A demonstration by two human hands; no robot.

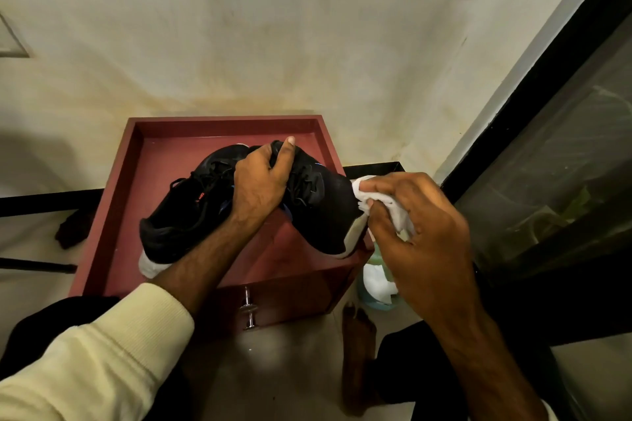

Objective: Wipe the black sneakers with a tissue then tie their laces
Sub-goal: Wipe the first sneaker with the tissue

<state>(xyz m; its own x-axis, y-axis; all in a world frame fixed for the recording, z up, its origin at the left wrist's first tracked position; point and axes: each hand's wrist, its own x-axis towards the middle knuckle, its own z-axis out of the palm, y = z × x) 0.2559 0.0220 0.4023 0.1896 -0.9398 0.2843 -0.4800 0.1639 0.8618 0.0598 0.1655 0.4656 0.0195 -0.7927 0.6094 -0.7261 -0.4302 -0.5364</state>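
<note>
Black sneakers (191, 212) side by side on red rimmed counter (160, 154), centre frame. Left hand (260, 184) grips sneaker nearer 3 o'clock at collar. Right hand (424, 236), 3 o'clock, pinches white tissue (393, 207) against its side. Stained cream wall (273, 27) at 12, tiled floor (290, 369) at 6.

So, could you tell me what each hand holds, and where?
Left hand grips a sneaker by its collar; right hand pinches a tissue against its side.

I see the left black sneaker (178, 215) flat on the red counter (160, 161), toe near-left. The right black sneaker (328, 212) is tilted, white sole edge showing (laces look loose on both). Heels meet at the back. A crumpled white tissue (359, 195) touches the right one's side.
</note>
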